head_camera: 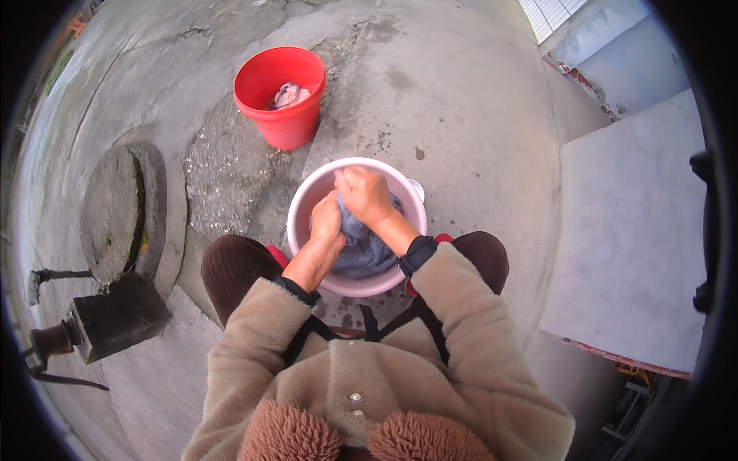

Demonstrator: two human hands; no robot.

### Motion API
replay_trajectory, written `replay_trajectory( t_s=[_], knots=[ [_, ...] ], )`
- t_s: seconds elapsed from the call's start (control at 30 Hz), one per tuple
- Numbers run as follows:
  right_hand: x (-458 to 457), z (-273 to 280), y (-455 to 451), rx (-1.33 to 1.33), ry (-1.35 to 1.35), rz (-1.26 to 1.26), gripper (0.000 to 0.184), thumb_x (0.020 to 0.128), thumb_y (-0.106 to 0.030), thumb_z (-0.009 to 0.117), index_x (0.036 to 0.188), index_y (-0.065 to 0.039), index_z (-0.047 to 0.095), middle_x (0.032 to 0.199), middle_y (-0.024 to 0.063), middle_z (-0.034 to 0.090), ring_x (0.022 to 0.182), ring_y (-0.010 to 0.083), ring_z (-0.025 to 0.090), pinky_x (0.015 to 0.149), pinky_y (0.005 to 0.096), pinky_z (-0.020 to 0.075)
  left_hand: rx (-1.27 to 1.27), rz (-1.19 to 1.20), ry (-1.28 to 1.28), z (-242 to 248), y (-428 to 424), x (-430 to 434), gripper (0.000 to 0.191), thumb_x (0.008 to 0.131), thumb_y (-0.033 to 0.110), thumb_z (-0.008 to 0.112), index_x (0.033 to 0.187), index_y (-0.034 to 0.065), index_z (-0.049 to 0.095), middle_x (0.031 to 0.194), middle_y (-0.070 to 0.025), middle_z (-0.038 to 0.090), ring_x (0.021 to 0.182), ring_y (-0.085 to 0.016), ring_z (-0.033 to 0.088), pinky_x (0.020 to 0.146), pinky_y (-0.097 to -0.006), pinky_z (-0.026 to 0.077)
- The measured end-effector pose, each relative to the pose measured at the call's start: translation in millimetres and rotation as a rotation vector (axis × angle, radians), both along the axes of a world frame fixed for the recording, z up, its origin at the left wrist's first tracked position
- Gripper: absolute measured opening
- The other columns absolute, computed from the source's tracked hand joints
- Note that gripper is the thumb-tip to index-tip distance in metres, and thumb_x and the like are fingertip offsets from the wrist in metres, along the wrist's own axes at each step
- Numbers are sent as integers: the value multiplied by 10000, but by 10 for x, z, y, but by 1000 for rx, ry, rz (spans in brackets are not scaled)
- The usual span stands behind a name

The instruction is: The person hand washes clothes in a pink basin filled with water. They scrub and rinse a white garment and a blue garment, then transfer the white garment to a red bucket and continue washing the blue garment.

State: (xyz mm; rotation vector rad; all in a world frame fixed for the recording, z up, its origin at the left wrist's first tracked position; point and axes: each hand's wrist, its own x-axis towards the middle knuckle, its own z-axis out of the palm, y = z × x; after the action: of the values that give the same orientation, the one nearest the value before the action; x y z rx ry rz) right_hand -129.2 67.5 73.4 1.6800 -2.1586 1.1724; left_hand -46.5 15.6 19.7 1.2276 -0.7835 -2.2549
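Note:
A pink plastic basin [298,216] stands on the concrete between my knees. Inside it lies a bunched grey-blue cloth [369,253], which looks wet. My left hand [327,222] grips the cloth at its left side, thumb side up. Closed in a fist, my right hand [364,193] holds the cloth's upper part, close above and to the right of the left hand. Fingers of both hands partly hide the cloth, and the bottom of the basin is covered by it.
Beyond the basin stands a red bucket [288,128] with a pale pink cloth [288,95] in it. To the left are a round concrete cover [111,210] and a hand pump [55,340] on a dark block [119,317]. A white wall [628,242] rises at the right.

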Motion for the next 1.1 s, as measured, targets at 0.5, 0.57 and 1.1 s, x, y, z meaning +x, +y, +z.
replay_trajectory(
  t_s=[0.5,0.57,1.1],
  knots=[
    [-39,-54,72,-240,196,319,56,723,-171,645,734,-121,623,699,64,578,656,264,613,595,415,511,-90,-296,203,157,-69,-5,164,914,186,549,896,44,630,867,-65,639,798,-178,631,677,-331,514],
    [-40,-59,69,-155,170,362,74,717,-174,661,728,-112,623,705,68,589,652,264,615,602,411,515,-68,-258,49,154,-7,-7,182,923,184,542,910,30,639,891,-69,649,809,-176,629,696,-325,508],
    [-138,-171,44,-21,-111,-167,122,786,-174,613,697,-99,576,678,104,575,631,300,614,528,416,484,-34,-206,89,110,-5,-64,195,909,135,552,979,-5,668,960,-87,667,839,-181,632,729,-321,497]
  ],
)
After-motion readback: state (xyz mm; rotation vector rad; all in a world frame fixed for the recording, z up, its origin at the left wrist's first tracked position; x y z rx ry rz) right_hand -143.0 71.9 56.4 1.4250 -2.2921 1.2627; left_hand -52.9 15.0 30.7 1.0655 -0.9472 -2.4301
